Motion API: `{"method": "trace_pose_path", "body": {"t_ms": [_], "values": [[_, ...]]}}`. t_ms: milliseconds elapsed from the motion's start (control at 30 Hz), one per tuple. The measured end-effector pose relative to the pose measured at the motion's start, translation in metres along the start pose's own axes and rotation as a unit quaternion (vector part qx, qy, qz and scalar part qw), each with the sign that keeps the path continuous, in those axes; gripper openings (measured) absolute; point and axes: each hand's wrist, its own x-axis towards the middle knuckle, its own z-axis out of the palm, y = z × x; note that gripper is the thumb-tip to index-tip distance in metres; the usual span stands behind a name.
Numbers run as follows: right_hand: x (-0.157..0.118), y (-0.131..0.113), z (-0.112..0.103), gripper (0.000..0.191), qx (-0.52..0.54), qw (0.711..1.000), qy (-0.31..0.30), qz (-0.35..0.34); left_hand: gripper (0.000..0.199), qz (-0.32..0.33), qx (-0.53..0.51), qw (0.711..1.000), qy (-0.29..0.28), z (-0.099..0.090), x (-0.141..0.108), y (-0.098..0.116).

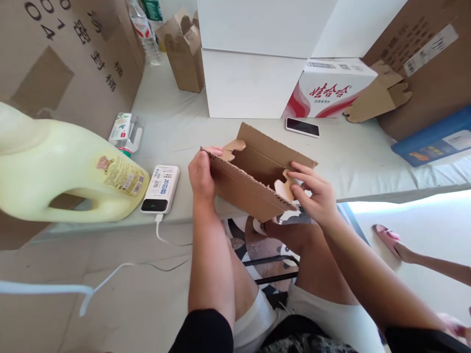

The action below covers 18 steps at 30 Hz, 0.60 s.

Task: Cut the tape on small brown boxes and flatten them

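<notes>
A small brown cardboard box (245, 188) is tilted at the front edge of the cloth-covered table, its top flaps standing up. My left hand (202, 172) grips the box's left end, thumb side on the outer wall and fingers partly hidden behind the panel. At the right end, my right hand (312, 190) has its fingers bent around a notched end flap (285, 186), pressing it inward. Another notched flap (233, 148) folds in near my left fingers. The inside of the box is mostly in shadow.
On the left stand a large yellow jug (73, 166) and a white power bank (161, 189) with a cable. Behind are white cartons (253, 83), a phone (302, 127), another small cardboard box (184, 54) and a water bottle (145, 34). A blue box (434, 137) lies right; another person's foot (393, 241) shows beyond.
</notes>
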Motion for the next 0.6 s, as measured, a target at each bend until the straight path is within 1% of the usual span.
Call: {"method": "trace_pose_path", "body": {"t_ms": [33,67,100,133,167,200,233,300,333,400,500,533,600], "values": [[0.004,0.007,0.006,0.023,-0.009,0.999,0.044,0.009,0.059,0.005,0.015,1.0,-0.002,0.0,0.0,0.0],[0.008,0.014,0.011,0.029,-0.016,0.996,0.087,0.02,0.057,0.003,0.03,1.0,-0.002,0.001,0.0,-0.002],[0.013,0.021,0.016,0.04,-0.023,0.991,0.124,0.035,0.055,-0.005,0.046,0.999,0.001,0.002,0.0,-0.003],[0.016,0.028,0.02,0.051,-0.029,0.987,0.149,0.05,0.053,-0.01,0.06,0.998,0.003,0.002,0.001,-0.006],[0.019,0.034,0.024,0.059,-0.032,0.985,0.158,0.065,0.051,-0.01,0.068,0.998,0.006,0.003,0.002,-0.008],[0.021,0.04,0.027,0.058,-0.03,0.985,0.153,0.074,0.047,-0.005,0.071,0.997,0.008,0.004,0.003,-0.011],[0.021,0.044,0.03,0.049,-0.02,0.987,0.142,0.077,0.042,0.004,0.073,0.997,0.01,0.005,0.003,-0.014],[0.016,0.051,0.036,0.03,0.02,0.989,0.135,0.059,0.036,0.028,0.085,0.996,0.009,0.006,0.004,-0.02],[0.012,0.053,0.039,0.028,0.045,0.988,0.141,0.045,0.036,0.041,0.099,0.994,0.002,0.006,0.004,-0.021],[0.003,0.054,0.041,0.029,0.087,0.984,0.156,0.026,0.033,0.06,0.133,0.989,-0.024,0.005,0.005,-0.023],[-0.005,0.056,0.039,0.033,0.118,0.984,0.133,0.021,0.021,0.061,0.161,0.983,-0.061,0.006,0.007,-0.021],[-0.006,0.057,0.037,0.034,0.125,0.985,0.12,0.018,0.021,0.053,0.163,0.983,-0.063,0.007,0.007,-0.021],[-0.005,0.061,0.035,0.038,0.149,0.983,0.102,0.019,0.026,0.034,0.162,0.985,-0.043,0.009,0.008,-0.02]]}}
